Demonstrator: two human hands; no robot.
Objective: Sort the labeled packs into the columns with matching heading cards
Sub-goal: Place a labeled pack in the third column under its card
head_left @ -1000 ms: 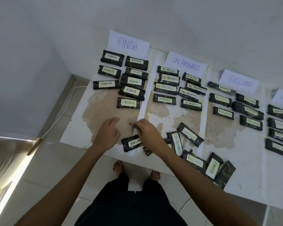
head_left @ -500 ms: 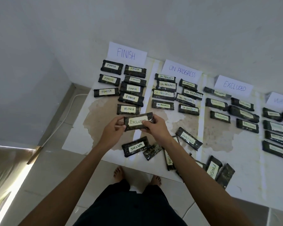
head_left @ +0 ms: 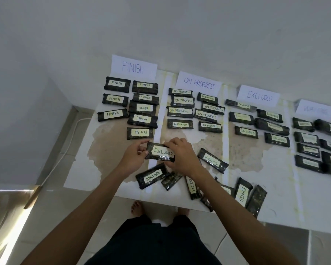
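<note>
Fingers point(head_left: 139, 144) of the left hand point(head_left: 132, 159) and right hand point(head_left: 182, 159) pinch the two short ends of the EXCLUDED pack point(head_left: 161, 152), label up, over the bench point(head_left: 80, 169), toward its front edge and just in front of the FINISH column point(head_left: 142, 108). Rightward run the ON PROGRESS column point(head_left: 182, 101), the EXCLUDED column point(head_left: 246, 131) and, nearest the right edge, the WAITING column point(head_left: 308, 150), all headed by heading cards point(head_left: 134, 67) along the back edge. Loose packs lie by the front edge: an upside-down WAITING pack point(head_left: 151, 175) below the hands, a slanted WAITING pack point(head_left: 212, 160), and a FINISH pack point(head_left: 242, 192).
</note>
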